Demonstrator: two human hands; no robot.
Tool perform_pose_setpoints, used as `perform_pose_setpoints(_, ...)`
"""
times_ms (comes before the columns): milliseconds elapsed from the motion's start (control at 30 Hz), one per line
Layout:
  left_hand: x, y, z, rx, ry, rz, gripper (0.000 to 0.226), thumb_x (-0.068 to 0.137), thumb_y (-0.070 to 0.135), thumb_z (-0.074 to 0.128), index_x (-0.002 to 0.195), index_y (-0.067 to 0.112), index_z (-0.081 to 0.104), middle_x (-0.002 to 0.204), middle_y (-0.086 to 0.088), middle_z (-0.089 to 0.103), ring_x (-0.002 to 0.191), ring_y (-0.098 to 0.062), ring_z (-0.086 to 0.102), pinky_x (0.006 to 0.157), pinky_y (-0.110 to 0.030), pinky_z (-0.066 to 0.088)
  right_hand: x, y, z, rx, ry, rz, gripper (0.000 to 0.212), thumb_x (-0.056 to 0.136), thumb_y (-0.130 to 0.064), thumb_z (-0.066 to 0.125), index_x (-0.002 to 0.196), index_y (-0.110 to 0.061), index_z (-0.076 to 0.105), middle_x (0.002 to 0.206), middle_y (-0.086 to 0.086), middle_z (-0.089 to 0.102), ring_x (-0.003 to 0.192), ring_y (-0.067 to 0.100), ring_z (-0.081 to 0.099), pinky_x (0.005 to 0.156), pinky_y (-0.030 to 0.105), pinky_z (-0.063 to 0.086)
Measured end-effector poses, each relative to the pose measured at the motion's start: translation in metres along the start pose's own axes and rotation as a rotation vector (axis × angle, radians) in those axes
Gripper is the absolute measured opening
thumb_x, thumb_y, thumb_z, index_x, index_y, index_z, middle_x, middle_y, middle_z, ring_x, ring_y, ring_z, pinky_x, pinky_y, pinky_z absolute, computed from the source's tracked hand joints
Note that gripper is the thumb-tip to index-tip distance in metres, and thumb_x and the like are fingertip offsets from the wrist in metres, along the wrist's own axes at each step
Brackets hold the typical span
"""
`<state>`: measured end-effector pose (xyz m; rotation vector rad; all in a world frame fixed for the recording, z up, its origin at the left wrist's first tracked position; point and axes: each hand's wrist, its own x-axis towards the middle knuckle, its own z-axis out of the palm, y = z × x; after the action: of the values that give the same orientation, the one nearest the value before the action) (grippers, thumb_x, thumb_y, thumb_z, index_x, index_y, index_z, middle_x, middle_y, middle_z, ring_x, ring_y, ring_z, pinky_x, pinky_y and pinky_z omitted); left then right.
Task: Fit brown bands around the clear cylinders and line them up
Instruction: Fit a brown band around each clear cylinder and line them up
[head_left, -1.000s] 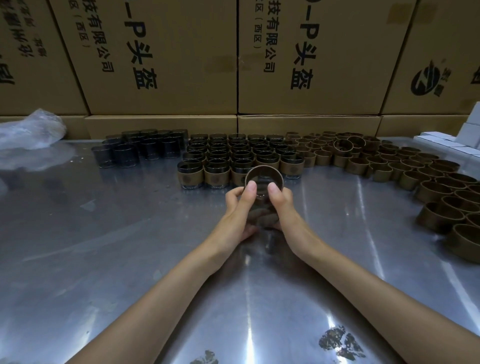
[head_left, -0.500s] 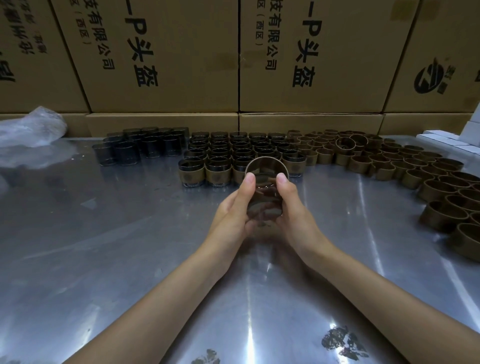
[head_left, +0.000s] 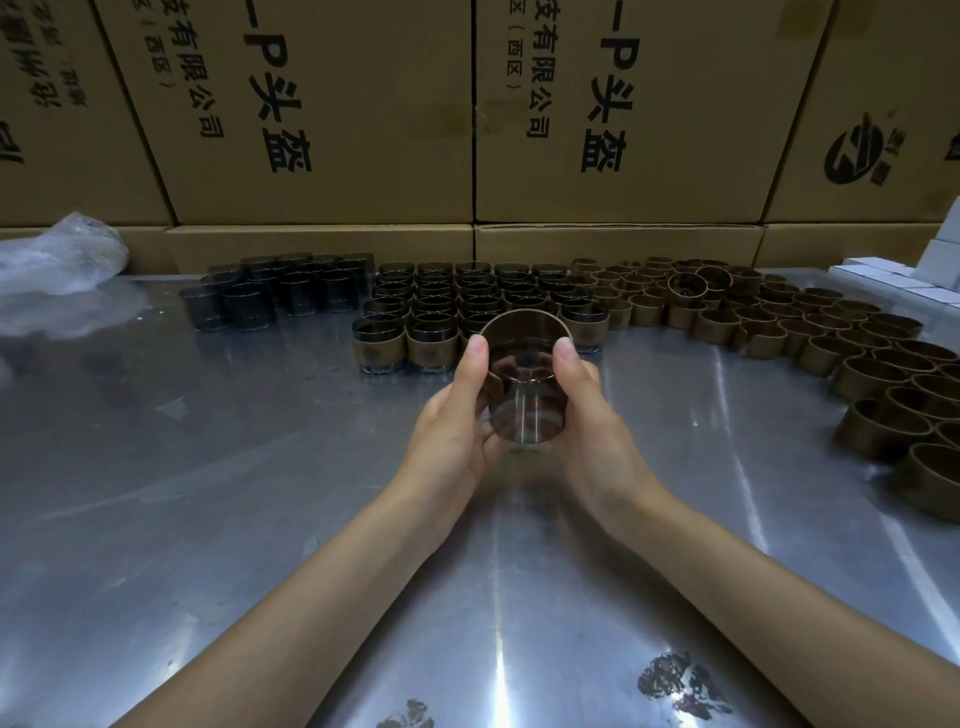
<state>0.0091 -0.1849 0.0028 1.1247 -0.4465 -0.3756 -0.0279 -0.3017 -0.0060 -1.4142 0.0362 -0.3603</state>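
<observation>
While both thumbs press on the rim, the left hand and right hand curl their fingers around one clear glass-like cylinder, held at the centre of the frame above the brushed steel table. Compared with a second ago the cylinder has been drawn nearer and tipped, so its open mouth now faces the camera more squarely and its clear wall shows below the thumbs. A thin brown paper band seems to ring the upper edge; how far it is seated I cannot tell. My judgement is that the fitting is midway, the band needing to be slid down the wall before the piece joins the rows.

Just beyond the thumbs stand the finished banded cylinders in neat rows, each band bearing a round emblem too small to read. Bare dark cylinders sit toward the upper left, loose brown bands sweep to the right edge.

Across the top, stacked cardboard cartons carry black printing: "—P头盔", "技有限公司" and "(西区)", with a round swirl logo at upper right.
</observation>
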Motion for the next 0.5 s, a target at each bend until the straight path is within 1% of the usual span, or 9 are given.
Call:
perform_pose_setpoints(67,0.0,0.0,0.001,-0.009,0.012,-0.005,0.061,0.077,0.059,0.052,0.115,0.012,0.065,0.108,-0.007,0.072,0.101,-0.019,0.069,0.078,-0.025,0.057,0.0,0.001,0.0,0.006,0.007,0.01,0.093,0.062,-0.076,0.057,0.129,-0.012,0.048,0.121,0.013,0.063,0.109,0.025,0.064,0.097,0.055,0.048)
perform_pose_setpoints(167,0.0,0.0,0.001,-0.029,0.029,-0.009,0.056,0.079,0.054,0.051,0.114,0.012,0.066,0.108,-0.008,0.072,0.102,-0.02,0.068,0.087,-0.029,0.056,0.0,0.002,0.001,-0.005,0.038,0.015,0.089,0.063,-0.075,0.056,0.125,-0.012,0.05,0.117,0.012,0.065,0.107,0.023,0.065,0.098,0.053,0.048)
perform_pose_setpoints(233,0.0,0.0,0.001,-0.043,0.024,-0.019,0.052,0.082,0.051,0.051,0.114,0.012,0.065,0.109,-0.008,0.072,0.103,-0.02,0.068,0.09,-0.03,0.055,-0.001,0.002,0.001,0.011,0.042,0.019,0.082,0.069,-0.071,0.057,0.125,-0.011,0.05,0.117,0.013,0.065,0.108,0.025,0.064,0.099,0.053,0.047)
perform_pose_setpoints(300,0.0,0.0,0.001,-0.074,0.013,-0.03,0.044,0.087,0.045,0.051,0.112,0.012,0.066,0.108,-0.008,0.072,0.1,-0.018,0.069,0.083,-0.027,0.057,-0.001,0.001,0.001,0.044,0.021,0.034,0.076,0.075,-0.063,0.055,0.129,-0.009,0.05,0.123,0.017,0.062,0.113,0.028,0.062,0.101,0.054,0.045)
perform_pose_setpoints(367,0.001,0.0,0.0,-0.096,0.007,-0.027,0.036,0.091,0.04,0.05,0.108,0.013,0.068,0.107,-0.008,0.072,0.097,-0.016,0.069,0.075,-0.024,0.057,0.001,-0.002,0.001,0.121,-0.016,0.061,0.074,0.077,-0.056,0.054,0.132,-0.007,0.049,0.129,0.02,0.058,0.117,0.032,0.059,0.103,0.055,0.043)
perform_pose_setpoints(433,0.004,0.003,-0.002,-0.084,0.009,-0.005,0.037,0.089,0.037,0.052,0.111,0.012,0.067,0.11,-0.009,0.071,0.101,-0.018,0.068,0.076,-0.024,0.057,0.003,-0.005,-0.002,0.182,-0.063,0.082,0.068,0.078,-0.052,0.053,0.131,-0.009,0.053,0.129,0.016,0.06,0.118,0.032,0.059,0.1,0.051,0.045)
perform_pose_setpoints(500,0.007,0.005,-0.007,-0.07,0.017,0.017,0.04,0.087,0.037,0.054,0.115,0.011,0.065,0.115,-0.01,0.069,0.106,-0.021,0.066,0.082,-0.026,0.057,0.005,-0.008,-0.007,0.167,-0.117,0.162,0.064,0.078,-0.056,0.052,0.125,-0.014,0.061,0.12,0.008,0.065,0.11,0.026,0.063,0.095,0.045,0.048)
